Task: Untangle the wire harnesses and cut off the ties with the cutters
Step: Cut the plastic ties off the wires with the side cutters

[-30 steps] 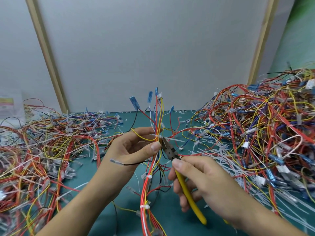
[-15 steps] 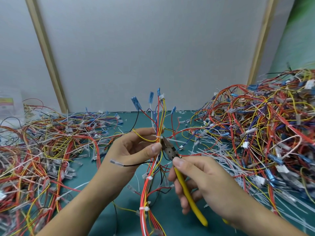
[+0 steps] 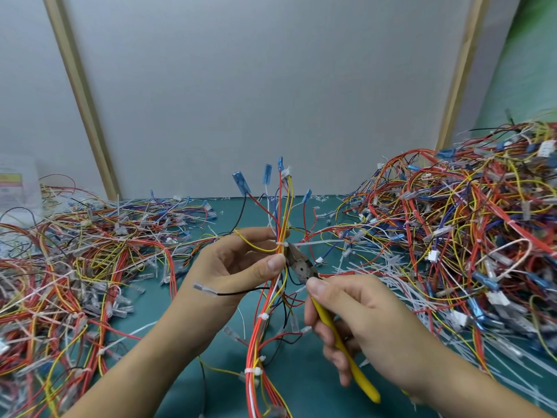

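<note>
While the left hand (image 3: 238, 267) pinches a bundled harness of red, yellow, white and blue wires (image 3: 255, 339) between thumb and fingers at the centre of the frame, the right hand (image 3: 361, 321) is clenched round the yellow-handled metal cutters (image 3: 301, 267), its thumb lying along the top of the handle. The harness stands roughly upright, its blue sleeved terminals (image 3: 241, 183) fanning out above the left hand against the grey wall panel (image 3: 271, 86), its lower length running down to the bottom edge. The cutters' nose points up and left at a white plastic tie (image 3: 281, 243) wrapped round the bundle just above the left thumb; whether the blades touch it I cannot tell. More white ties ring the bundle lower down. At the right of the frame rises a tall heap of tangled coloured wire harnesses (image 3: 458, 224), with a scatter of loose white tie strips (image 3: 391, 286) at its foot, and a flatter tangle of wires (image 3: 75, 267) spreads across the left, all lying on a teal-green mat (image 3: 301, 387)
</note>
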